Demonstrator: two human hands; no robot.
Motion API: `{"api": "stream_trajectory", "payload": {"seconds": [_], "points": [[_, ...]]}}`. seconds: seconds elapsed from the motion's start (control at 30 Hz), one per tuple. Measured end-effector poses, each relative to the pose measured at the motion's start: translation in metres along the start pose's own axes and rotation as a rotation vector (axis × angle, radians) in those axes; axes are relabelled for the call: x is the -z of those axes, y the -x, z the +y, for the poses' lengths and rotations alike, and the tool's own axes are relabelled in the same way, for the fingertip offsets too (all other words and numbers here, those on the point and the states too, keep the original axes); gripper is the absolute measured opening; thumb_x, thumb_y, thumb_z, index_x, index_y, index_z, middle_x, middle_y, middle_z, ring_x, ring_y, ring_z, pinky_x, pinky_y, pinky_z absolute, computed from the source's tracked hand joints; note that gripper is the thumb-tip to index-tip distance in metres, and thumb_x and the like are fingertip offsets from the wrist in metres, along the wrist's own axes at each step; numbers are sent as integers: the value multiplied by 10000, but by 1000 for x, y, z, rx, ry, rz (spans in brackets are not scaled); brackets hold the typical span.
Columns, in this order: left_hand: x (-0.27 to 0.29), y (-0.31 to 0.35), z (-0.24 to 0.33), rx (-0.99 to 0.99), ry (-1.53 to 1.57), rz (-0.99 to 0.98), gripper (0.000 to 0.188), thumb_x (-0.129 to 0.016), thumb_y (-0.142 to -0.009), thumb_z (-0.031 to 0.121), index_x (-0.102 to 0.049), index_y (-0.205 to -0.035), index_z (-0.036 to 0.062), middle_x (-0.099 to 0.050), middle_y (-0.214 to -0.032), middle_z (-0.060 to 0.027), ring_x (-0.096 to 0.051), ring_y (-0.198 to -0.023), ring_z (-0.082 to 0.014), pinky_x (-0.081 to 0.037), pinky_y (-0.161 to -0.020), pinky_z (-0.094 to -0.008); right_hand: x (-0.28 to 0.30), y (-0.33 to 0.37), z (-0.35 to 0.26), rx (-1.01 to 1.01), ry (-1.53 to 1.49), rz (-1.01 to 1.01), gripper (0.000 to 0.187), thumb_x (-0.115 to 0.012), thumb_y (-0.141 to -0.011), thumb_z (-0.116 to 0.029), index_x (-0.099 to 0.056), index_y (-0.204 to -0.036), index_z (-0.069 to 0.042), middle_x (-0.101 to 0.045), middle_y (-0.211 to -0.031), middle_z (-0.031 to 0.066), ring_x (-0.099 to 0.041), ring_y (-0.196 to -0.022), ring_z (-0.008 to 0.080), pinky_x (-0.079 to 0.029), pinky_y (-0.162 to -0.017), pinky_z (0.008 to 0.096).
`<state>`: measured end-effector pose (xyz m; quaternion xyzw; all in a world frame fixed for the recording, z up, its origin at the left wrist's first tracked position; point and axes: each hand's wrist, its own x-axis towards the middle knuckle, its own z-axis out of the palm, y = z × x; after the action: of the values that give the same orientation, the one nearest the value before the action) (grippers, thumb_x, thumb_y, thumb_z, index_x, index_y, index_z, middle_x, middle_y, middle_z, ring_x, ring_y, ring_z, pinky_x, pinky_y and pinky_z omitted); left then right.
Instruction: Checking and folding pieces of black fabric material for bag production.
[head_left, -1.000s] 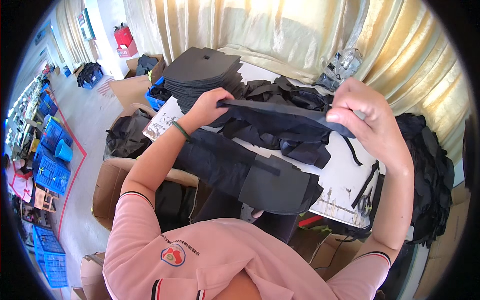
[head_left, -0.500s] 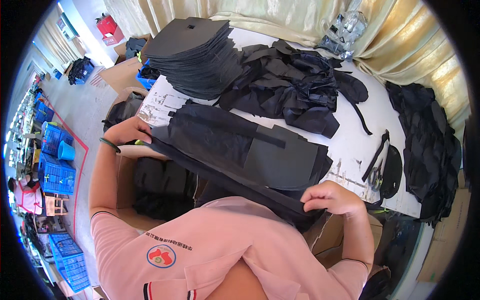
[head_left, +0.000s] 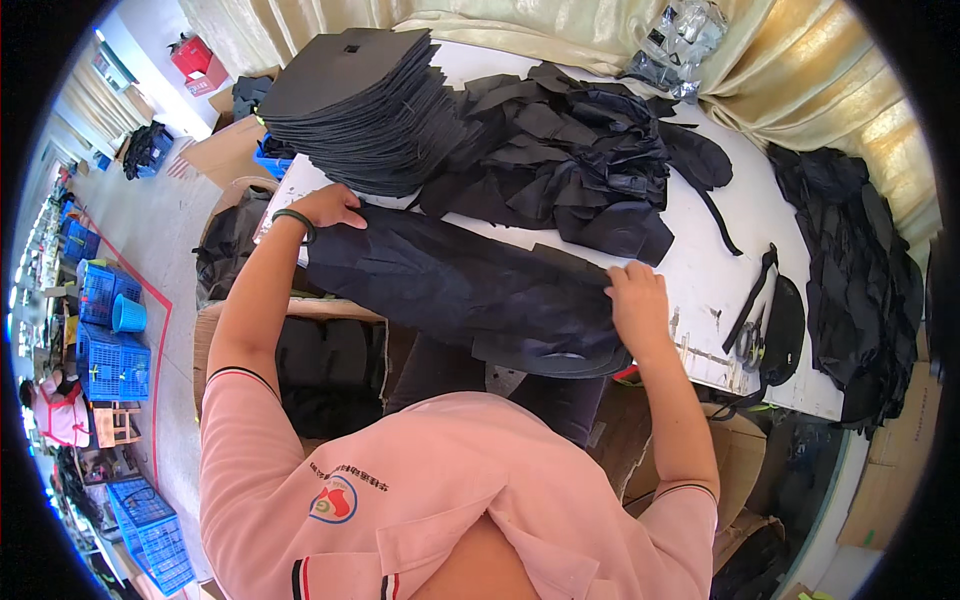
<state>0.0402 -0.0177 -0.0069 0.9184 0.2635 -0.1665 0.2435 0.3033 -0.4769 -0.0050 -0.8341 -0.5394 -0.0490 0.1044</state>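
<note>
A long piece of black fabric [head_left: 450, 275] lies across the front of the white table, over a dark grey panel [head_left: 550, 357] whose rounded edge shows along the near side. At the fabric's far left corner, my left hand [head_left: 330, 207] is closed, thumb and fingers pinching the edge. My right hand [head_left: 637, 305] is closed with bent fingers on the fabric's right end. Beyond it stands a tall stack of dark grey panels [head_left: 350, 100], with a loose heap of black fabric pieces [head_left: 570, 160] beside it.
On the table's right side lie a black pouch with a strap [head_left: 783, 330] and scissors [head_left: 748, 345]. Black pieces [head_left: 845, 280] hang over the right edge. An open carton [head_left: 220, 325] with black items stands below left. Blue crates [head_left: 112, 355] line the floor farther left.
Both hands have moved away from my body, carrying the fabric's near edge up and over the grey panel, which it now mostly covers.
</note>
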Motion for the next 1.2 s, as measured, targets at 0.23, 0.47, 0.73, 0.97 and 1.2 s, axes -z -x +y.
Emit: {"api": "stream_trajectory", "payload": {"seconds": [0.23,0.47,0.73,0.97,1.2], "points": [[-9,-24,-5,-58,-47,19,392,-781,-757,329,-660,-840,-35,-629,-741,-190,-610,-753,-316,-452,-709,-418,-37,11,-36,330,-189,-151,724,-746,-770,-367,-471,-1394,-127,-388,-1481,155,-332,-1391,366,-273,-1142,512],[8,8,-48,180,141,27,244,-770,-760,221,-708,-838,-2,-646,-682,-84,-632,-567,-187,-485,-563,-341,-45,14,-33,279,-172,-387,973,-760,-701,-571,-330,-1514,-254,-164,-1611,132,-144,-1475,392,-94,-1187,569],[57,75,50,-97,416,156,180,-740,-830,123,-692,-945,-7,-655,-764,-27,-581,-637,-93,-495,-574,-254,-10,-31,-33,346,-317,-99,761,-781,-805,-259,-407,-1453,-117,-428,-1464,154,-475,-1289,371,-356,-1079,488],[38,77,185,-578,800,-73,261,-735,-851,136,-633,-1083,72,-648,-839,7,-557,-716,-52,-466,-588,-230,15,-117,-134,246,-1746,-253,468,-646,-893,28,-494,-1332,-35,-587,-1144,83,-621,-888,107,-517,-791,254],[110,39,59,-275,-188,1022,598,-803,-743,364,-605,-1226,75,-647,-1217,-136,-580,-1181,-316,-450,-996,-396,3,-108,-109,5,-1457,-182,86,-636,-905,-7,-625,-988,16,-652,-808,28,-622,-703,85,-525,-646,228]]}}
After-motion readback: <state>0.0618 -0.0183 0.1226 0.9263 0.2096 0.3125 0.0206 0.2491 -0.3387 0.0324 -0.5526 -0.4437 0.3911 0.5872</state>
